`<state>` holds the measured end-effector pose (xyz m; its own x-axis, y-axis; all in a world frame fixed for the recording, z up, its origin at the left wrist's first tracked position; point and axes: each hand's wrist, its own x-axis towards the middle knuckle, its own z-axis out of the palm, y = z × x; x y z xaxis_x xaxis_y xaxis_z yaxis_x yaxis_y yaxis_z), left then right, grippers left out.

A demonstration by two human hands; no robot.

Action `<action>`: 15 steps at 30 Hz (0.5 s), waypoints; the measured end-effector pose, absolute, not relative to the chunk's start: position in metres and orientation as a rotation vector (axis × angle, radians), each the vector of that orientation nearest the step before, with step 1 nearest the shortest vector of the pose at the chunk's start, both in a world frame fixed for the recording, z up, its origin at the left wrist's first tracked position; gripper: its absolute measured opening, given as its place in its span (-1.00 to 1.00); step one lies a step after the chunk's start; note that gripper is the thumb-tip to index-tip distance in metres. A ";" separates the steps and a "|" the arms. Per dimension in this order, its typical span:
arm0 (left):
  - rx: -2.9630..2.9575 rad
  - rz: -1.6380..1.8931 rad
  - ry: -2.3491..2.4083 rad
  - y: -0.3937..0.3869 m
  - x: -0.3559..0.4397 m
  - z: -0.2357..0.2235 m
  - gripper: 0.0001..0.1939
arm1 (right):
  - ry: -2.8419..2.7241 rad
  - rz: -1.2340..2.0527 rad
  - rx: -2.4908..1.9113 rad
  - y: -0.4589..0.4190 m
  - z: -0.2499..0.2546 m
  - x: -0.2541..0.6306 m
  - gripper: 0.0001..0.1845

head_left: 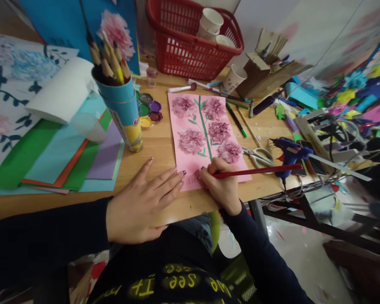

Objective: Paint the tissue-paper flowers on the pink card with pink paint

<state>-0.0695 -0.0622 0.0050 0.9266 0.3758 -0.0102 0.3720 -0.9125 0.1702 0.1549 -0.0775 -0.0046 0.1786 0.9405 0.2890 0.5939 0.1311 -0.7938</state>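
Observation:
A pink sheet lies on the wooden table in front of me, bearing several fluffy pink flowers and a painted green stem with leaves. My right hand is closed around a long red colored pencil, over the sheet's lower part; its tip is hidden by the fingers. Faint reddish writing shows just left of that hand. My left hand lies flat with fingers spread, mostly on the table, its fingertips at the sheet's lower left edge.
A pencil-filled blue tube stands left of the sheet, near paint pots and colored papers. Behind is a red basket with cups. To the right lie scissors, a green marker and a blue glue gun with cables.

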 end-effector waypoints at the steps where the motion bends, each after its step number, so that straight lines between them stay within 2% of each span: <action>1: 2.912 0.030 0.581 -0.062 -0.069 0.006 -0.20 | -1.520 0.485 -1.559 -0.078 -0.005 0.155 -0.64; 15: 2.919 0.063 0.529 -0.059 -0.071 0.004 -0.22 | -1.497 0.489 -1.568 -0.078 -0.005 0.155 -0.63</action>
